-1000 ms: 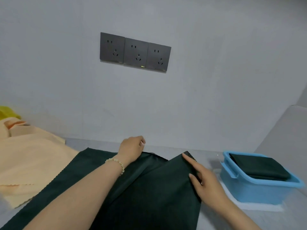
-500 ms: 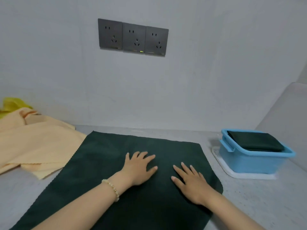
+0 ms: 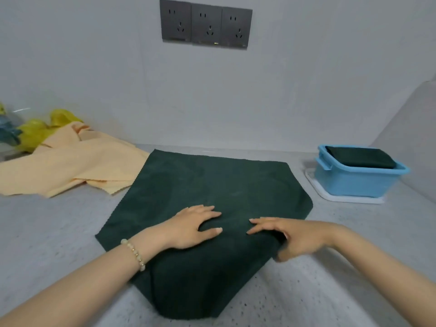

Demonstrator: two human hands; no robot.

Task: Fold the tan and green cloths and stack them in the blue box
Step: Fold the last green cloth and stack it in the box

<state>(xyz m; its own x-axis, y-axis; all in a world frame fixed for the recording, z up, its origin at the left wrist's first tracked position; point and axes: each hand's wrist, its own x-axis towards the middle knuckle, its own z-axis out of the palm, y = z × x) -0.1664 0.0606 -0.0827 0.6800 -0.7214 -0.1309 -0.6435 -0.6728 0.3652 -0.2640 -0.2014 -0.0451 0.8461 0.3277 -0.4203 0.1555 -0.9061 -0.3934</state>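
Hands rest apart on the green cloth [image 3: 212, 185], which lies spread over the middle of the tabletop [image 3: 47, 232], its near part reaching towards the front edge. The left hand [image 3: 195, 226] presses flat on the cloth with fingers straight and slightly spread; a beaded bracelet [image 3: 134, 253] circles its wrist. The right hand [image 3: 295, 237] sits at the cloth's right edge, fingers straight and laid on the fabric; whether its thumb tucks under the edge cannot be told.

Toward the back left of the tabletop, a loose heap of tan cloths [image 3: 70, 166] lies unfolded, its nearest corner just beside the green cloth's far left corner. A yellow bag [image 3: 35, 133] sits behind the heap against the wall.

Near the back right corner stands the blue box [image 3: 358, 182] on a white tray [image 3: 342, 197], well apart from the spread cloth. A folded green cloth [image 3: 361, 156] lies inside it, level with the rim. Three grey sockets [image 3: 205, 24] are mounted on the wall above.
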